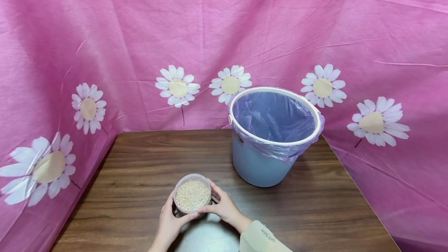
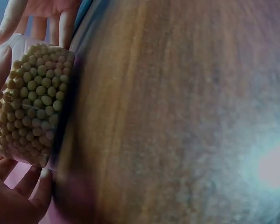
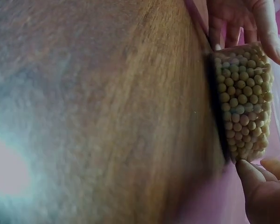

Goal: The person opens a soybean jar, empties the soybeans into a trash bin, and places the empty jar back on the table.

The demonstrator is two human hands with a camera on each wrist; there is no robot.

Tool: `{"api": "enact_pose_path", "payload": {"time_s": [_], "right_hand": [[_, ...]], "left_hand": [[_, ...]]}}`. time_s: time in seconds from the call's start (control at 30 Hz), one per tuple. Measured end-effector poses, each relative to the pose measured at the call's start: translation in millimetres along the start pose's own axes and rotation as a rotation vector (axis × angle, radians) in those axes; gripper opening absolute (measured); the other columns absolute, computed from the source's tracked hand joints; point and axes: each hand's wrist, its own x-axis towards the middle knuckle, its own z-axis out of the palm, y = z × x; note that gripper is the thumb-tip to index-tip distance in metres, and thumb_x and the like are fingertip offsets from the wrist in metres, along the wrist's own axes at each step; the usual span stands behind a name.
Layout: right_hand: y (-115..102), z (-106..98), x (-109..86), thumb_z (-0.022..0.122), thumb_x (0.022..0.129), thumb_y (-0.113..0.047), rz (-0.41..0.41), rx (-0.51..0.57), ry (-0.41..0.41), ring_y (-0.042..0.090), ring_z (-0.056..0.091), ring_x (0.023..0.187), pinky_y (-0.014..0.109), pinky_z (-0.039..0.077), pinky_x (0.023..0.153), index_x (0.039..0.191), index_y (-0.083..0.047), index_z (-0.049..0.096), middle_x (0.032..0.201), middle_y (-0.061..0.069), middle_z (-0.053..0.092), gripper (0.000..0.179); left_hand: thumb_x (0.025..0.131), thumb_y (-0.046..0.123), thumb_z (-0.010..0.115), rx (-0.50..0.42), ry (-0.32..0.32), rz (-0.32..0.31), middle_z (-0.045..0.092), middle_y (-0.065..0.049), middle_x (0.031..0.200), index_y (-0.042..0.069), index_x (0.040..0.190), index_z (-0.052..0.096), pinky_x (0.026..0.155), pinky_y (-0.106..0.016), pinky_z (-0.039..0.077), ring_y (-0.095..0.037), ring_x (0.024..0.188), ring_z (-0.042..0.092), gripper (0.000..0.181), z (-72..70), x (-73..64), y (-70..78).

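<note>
In the head view, a cup [image 1: 192, 175] of pale beads [image 1: 192, 195] sat low toward the near side of the table [image 1: 154, 154], between two hands. The left hand [image 1: 169, 221] grasped its left side and the right hand [image 1: 225, 208] its right side, thumbs meeting near the front. A pale sleeve [image 1: 260, 238] covered the right forearm. Beyond the cup and to its right, well apart from it, stood an upright blue bin [image 1: 259, 166], lined with a purple bag [image 1: 276, 116] folded over the white rim. Pink cloth [image 1: 140, 30] with daisies rose behind and at both sides.

In the left wrist view, the cup lay along the left edge of the frame, beads packed against its clear wall. Fingers curved round it from above and below.

In the right wrist view, the cup showed at the right, gripped from both ends. Its base was close to the wood; whether it touched could not be told.
</note>
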Motion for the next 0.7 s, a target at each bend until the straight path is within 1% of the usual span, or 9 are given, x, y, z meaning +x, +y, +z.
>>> {"api": "enact_pose_path", "payload": {"time_s": [0.1, 0.17, 0.27, 0.37, 0.43, 0.53, 0.63, 0.7], "right_hand": [[-2, -2, 0.2, 0.085, 0.076, -0.006, -0.018, 0.006, 0.001, 0.044, 0.042, 0.138, 0.048, 0.037, 0.112, 0.153, -0.003, 0.032, 0.155, 0.026, 0.035, 0.094], [-5, -3, 0.3, 0.084, 0.076, -0.006, -0.027, 0.008, 0.001, 0.044, 0.043, 0.137, 0.047, 0.039, 0.111, 0.153, -0.002, 0.032, 0.154, 0.026, 0.036, 0.093], [-9, -5, 0.0, 0.085, 0.076, -0.007, -0.041, 0.007, 0.007, 0.042, 0.045, 0.136, 0.048, 0.040, 0.110, 0.152, -0.001, 0.034, 0.151, 0.026, 0.040, 0.092], [-16, -6, -0.5, 0.086, 0.074, -0.009, -0.049, -0.035, 0.034, 0.039, 0.051, 0.133, 0.055, 0.035, 0.113, 0.151, 0.000, 0.037, 0.147, 0.022, 0.048, 0.092], [-22, -7, -0.8, 0.088, 0.072, -0.010, -0.057, -0.077, 0.067, 0.037, 0.055, 0.128, 0.060, 0.031, 0.114, 0.149, 0.000, 0.039, 0.142, 0.019, 0.055, 0.092], [-30, -9, -1.5, 0.089, 0.070, -0.011, -0.067, -0.138, 0.120, 0.034, 0.060, 0.119, 0.063, 0.032, 0.110, 0.148, -0.002, 0.043, 0.131, 0.015, 0.065, 0.091], [-39, -9, -2.8, 0.090, 0.069, -0.012, -0.080, -0.158, 0.155, 0.031, 0.059, 0.117, 0.059, 0.038, 0.105, 0.147, -0.005, 0.045, 0.125, 0.013, 0.069, 0.091], [-45, -10, -4.4, 0.091, 0.068, -0.015, -0.090, -0.184, 0.170, 0.028, 0.058, 0.118, 0.054, 0.041, 0.104, 0.147, -0.008, 0.047, 0.123, 0.011, 0.070, 0.091]], "left_hand": [[0.064, 0.029, 0.093, -0.025, 0.019, 0.008, 0.056, -0.023, 0.134, 0.001, 0.148, 0.038, 0.094, -0.031, 0.051, -0.031, 0.121, 0.054, 0.104, -0.5, -0.9, 2.7], [0.065, 0.027, 0.093, -0.060, 0.023, 0.014, 0.054, -0.022, 0.135, 0.002, 0.148, 0.038, 0.094, -0.027, 0.051, -0.032, 0.121, 0.055, 0.103, -0.7, -1.1, 4.5], [0.066, 0.020, 0.093, -0.151, 0.019, 0.017, 0.047, -0.022, 0.140, 0.004, 0.149, 0.036, 0.095, -0.018, 0.049, -0.033, 0.123, 0.054, 0.102, -1.0, -1.1, 7.7], [0.067, 0.014, 0.092, -0.246, 0.009, 0.025, 0.040, -0.022, 0.145, 0.005, 0.151, 0.034, 0.094, -0.012, 0.046, -0.036, 0.127, 0.051, 0.103, -1.7, -1.3, 12.7], [0.069, 0.011, 0.090, -0.299, 0.003, 0.035, 0.036, -0.023, 0.147, 0.004, 0.152, 0.031, 0.093, -0.010, 0.046, -0.037, 0.128, 0.049, 0.103, -2.3, -1.5, 17.5], [0.071, 0.007, 0.088, -0.347, 0.002, 0.048, 0.033, -0.024, 0.148, 0.004, 0.153, 0.029, 0.092, -0.011, 0.046, -0.039, 0.129, 0.047, 0.101, -3.6, -1.2, 25.8], [0.072, 0.004, 0.087, -0.370, 0.004, 0.047, 0.034, -0.023, 0.149, 0.003, 0.153, 0.030, 0.091, -0.010, 0.045, -0.038, 0.130, 0.046, 0.099, -5.4, -0.8, 34.3], [0.072, 0.004, 0.087, -0.370, 0.001, 0.048, 0.035, -0.023, 0.148, 0.002, 0.152, 0.029, 0.091, -0.010, 0.045, -0.035, 0.128, 0.048, 0.098, -6.8, -0.6, 39.4]]}}
